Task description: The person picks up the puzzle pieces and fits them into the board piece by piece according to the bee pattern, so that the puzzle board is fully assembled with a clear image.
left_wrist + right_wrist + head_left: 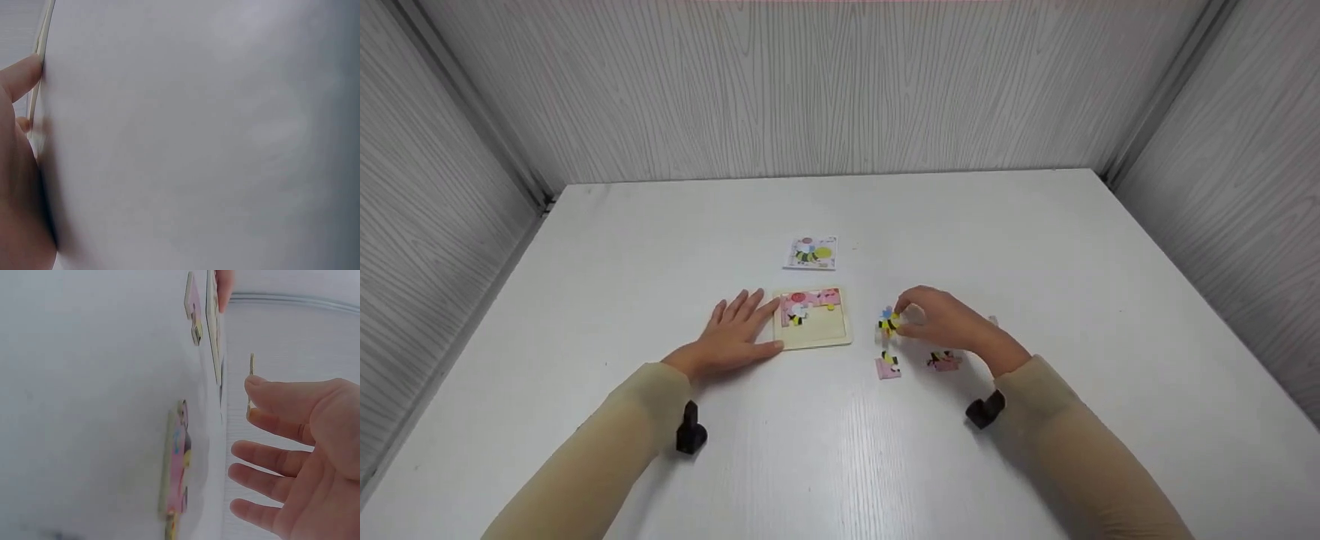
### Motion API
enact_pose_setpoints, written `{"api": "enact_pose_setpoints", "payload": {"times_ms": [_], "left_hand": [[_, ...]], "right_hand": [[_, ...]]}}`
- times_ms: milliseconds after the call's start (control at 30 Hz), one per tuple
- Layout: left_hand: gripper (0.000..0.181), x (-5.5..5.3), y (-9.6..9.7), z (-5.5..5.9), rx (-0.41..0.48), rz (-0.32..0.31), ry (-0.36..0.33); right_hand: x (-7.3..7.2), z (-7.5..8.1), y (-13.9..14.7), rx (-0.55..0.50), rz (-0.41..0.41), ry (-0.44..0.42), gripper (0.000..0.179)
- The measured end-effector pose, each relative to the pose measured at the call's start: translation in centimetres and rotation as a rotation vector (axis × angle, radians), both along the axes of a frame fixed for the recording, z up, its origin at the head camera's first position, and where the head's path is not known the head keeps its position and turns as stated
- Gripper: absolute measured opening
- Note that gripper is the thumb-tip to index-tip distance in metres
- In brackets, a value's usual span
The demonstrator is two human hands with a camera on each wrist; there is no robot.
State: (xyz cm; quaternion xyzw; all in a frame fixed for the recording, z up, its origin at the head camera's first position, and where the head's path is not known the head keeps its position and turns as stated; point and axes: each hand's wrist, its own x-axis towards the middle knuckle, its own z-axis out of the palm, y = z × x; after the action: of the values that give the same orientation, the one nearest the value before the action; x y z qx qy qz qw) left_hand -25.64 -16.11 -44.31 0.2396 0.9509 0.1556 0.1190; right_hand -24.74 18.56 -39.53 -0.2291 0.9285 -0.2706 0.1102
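Observation:
My left hand (731, 336) lies spread on the table, its index finger and thumb touching the left edge of a wooden puzzle board (831, 330). Several pink pieces fill the board's top and left side; bare wood shows elsewhere. To the board's right, my right hand (952, 324) pinches a yellow, black and blue puzzle piece (889, 322) between thumb and index finger. In the right wrist view that piece (251, 363) is edge-on and raised off the table, with the other fingers apart. Two loose puzzle pieces lie nearer me, one pink and yellow (888, 367), one pink and black (943, 361).
A square picture card (811, 253) with a bee lies behind the board. Beyond the right hand, another small piece (993, 320) is mostly hidden by the wrist. Pale wood-grain panels (825, 90) stand at the back and both sides of the white table (780, 450).

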Motion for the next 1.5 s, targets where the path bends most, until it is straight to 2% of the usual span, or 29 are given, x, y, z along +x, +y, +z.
{"api": "enact_pose_setpoints", "payload": {"times_ms": [333, 667, 967, 1267, 1500], "left_hand": [[0.080, 0.0, -0.1, 0.0, 0.008, -0.015, 0.009], [0.077, 0.2, 0.0, 0.2, 0.022, -0.007, 0.006], [0.078, 0.1, 0.0, 0.2, 0.029, 0.002, -0.021], [0.077, 0.1, 0.1, 0.3, 0.022, 0.011, -0.027], [0.078, 0.0, 0.0, 0.3, 0.034, 0.011, -0.024]], "right_hand": [[-0.3, 0.1, -3.4, 0.001, -0.011, -0.035, 0.030], [-1.0, -0.5, -5.8, -0.029, 0.054, 0.008, 0.028], [-2.3, -0.8, -8.2, 0.026, 0.029, 0.001, 0.027], [-3.4, -1.1, -10.2, 0.066, 0.054, -0.027, 0.030], [-4.0, -1.4, -10.9, 0.123, 0.071, 0.029, 0.027]]}}
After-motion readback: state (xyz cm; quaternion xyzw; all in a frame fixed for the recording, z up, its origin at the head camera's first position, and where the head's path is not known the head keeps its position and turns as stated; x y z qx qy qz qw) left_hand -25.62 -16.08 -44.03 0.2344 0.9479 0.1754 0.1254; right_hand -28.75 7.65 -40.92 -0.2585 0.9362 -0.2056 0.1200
